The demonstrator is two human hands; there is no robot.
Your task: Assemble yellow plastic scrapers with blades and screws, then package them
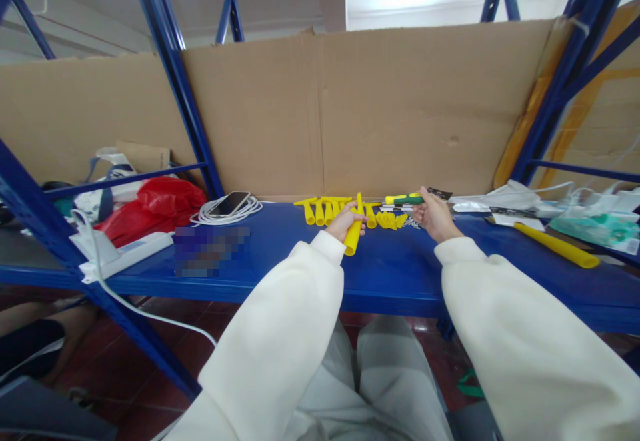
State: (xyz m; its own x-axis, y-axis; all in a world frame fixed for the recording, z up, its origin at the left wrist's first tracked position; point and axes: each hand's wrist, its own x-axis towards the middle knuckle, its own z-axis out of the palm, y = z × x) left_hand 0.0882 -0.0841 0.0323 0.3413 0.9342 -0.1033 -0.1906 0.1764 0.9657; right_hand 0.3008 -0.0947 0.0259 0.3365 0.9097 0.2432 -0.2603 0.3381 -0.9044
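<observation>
My left hand (344, 222) is closed around a yellow plastic handle (353, 238), its wide round end tilted toward me and its narrow end pointing up and away. My right hand (434, 217) grips a screwdriver (403, 199) with a yellow-and-green handle, which points left just above the table. Several more yellow handles (320, 213) stand in a row behind my left hand. Between the hands lies a small pile of flat yellow pieces (388, 221). Tiny metallic parts (412, 223), too small to name, are beside my right hand.
On the blue tabletop (280, 254), a phone (231, 203) rests on a coiled white cable (205, 214), near a red bag (155, 204) and white power strip (135, 254). At right lie a long yellow-handled tool (557, 246) and plastic bags (595, 224). Cardboard (400, 107) walls the back.
</observation>
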